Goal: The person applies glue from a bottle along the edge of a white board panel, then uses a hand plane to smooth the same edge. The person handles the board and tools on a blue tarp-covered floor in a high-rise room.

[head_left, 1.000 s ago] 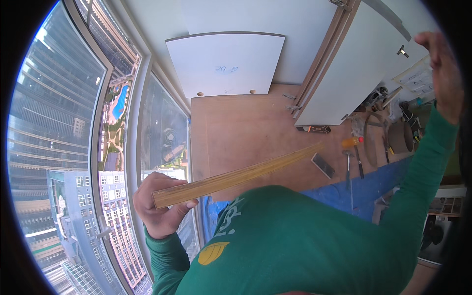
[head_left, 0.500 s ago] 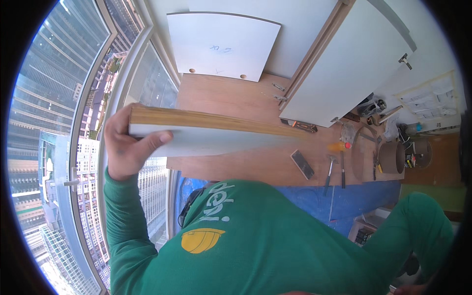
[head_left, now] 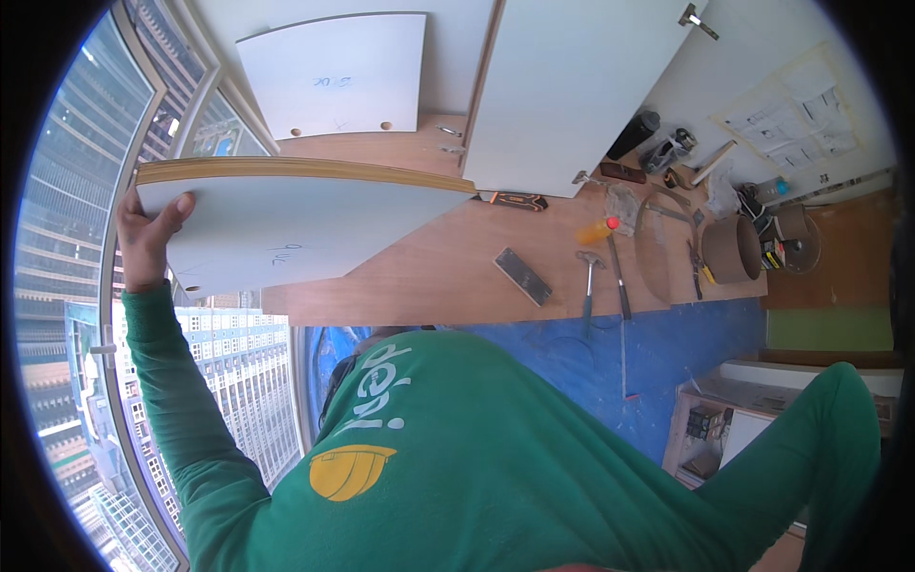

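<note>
White panel [head_left: 295, 219], one piece with a wood-coloured edge, is over the left part of the table [head_left: 419, 276], near the window frame [head_left: 108, 315]. Left grip [head_left: 145, 238] pinches its left end, thumb on the white face; about the right grip I cannot tell. One second panel [head_left: 334, 81], with two holes, stands behind. One claw hammer [head_left: 589, 276] and one smartphone [head_left: 522, 276] lie on the table.

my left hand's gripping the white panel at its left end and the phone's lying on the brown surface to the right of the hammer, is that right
Not quite: the phone lies to the left of the hammer, as the head view shows. Your left hand does grip the white panel at its left end, and the phone is on the brown surface.
</note>
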